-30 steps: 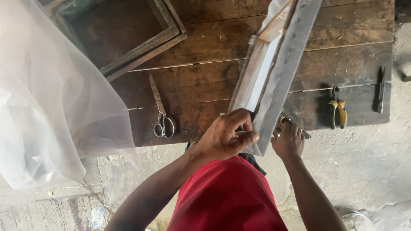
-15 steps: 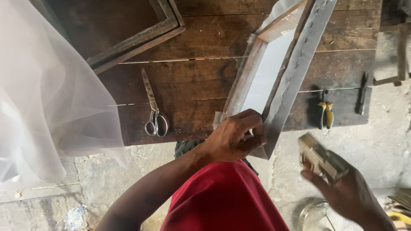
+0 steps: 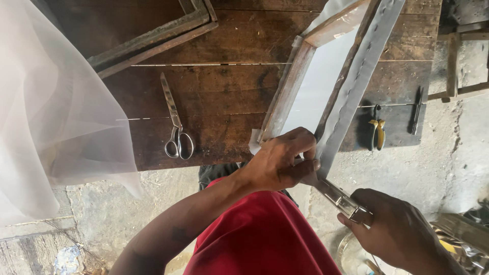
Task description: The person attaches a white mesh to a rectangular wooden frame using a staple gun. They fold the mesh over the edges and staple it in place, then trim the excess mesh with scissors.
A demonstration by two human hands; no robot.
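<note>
A wooden frame (image 3: pixel 289 91) covered with white mesh leans on the dark wooden table (image 3: pixel 229 81), its near corner hanging over the front edge. My left hand (image 3: pixel 282 160) grips that near corner, fingers pressed on the mesh folded over the frame's side. My right hand (image 3: pixel 397 229) holds a metal staple gun (image 3: pixel 338 198) low at the right, its nose touching the frame corner beside my left fingers.
Scissors (image 3: pixel 175 125) lie on the table to the left of the frame. Yellow-handled pliers (image 3: pixel 377 130) and a dark tool (image 3: pixel 416 114) lie to its right. A second frame (image 3: pixel 153 38) rests at the back left. Loose white mesh (image 3: pixel 51 102) hangs at the left.
My right hand left the frame corner, picked up the staple gun at the lower right, and has brought its nose back to the corner. My left hand has stayed on the frame.
</note>
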